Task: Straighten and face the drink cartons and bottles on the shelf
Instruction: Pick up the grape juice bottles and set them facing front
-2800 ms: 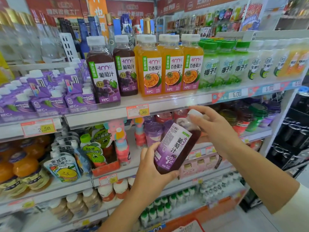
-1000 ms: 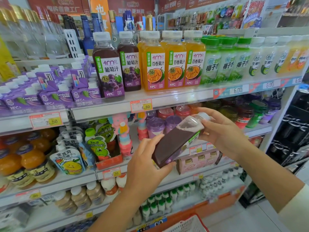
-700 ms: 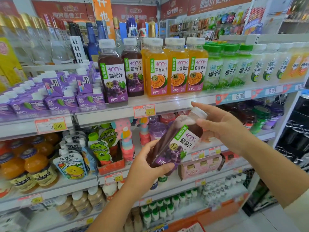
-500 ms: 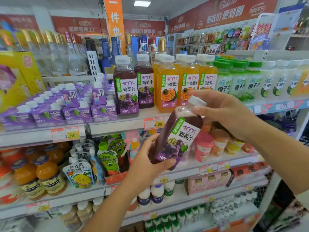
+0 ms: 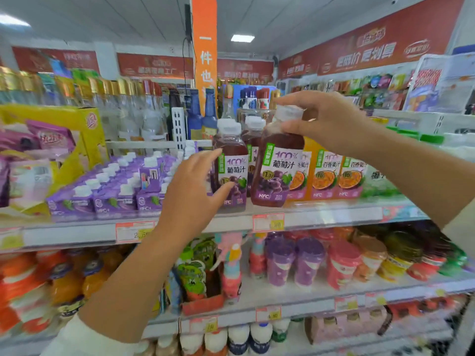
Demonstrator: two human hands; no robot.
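Convenience-store drinks aisle, red banners overhead: a person's right hand [image 5: 323,124] holds a grape juice bottle [image 5: 276,173] by its white cap, fingers [image 5: 290,129] curled and pinching the top. The bottle leans slightly, label facing outward, its base at the front edge of the upper shelf [image 5: 334,214], between a second grape juice bottle [image 5: 232,163] and a row of orange passion fruit juice bottles [image 5: 326,176]. The left hand [image 5: 195,191] is spread and grips nothing, its thumb in front of the second bottle's label. Purple juice cartons [image 5: 115,191] fill the shelf to the left.
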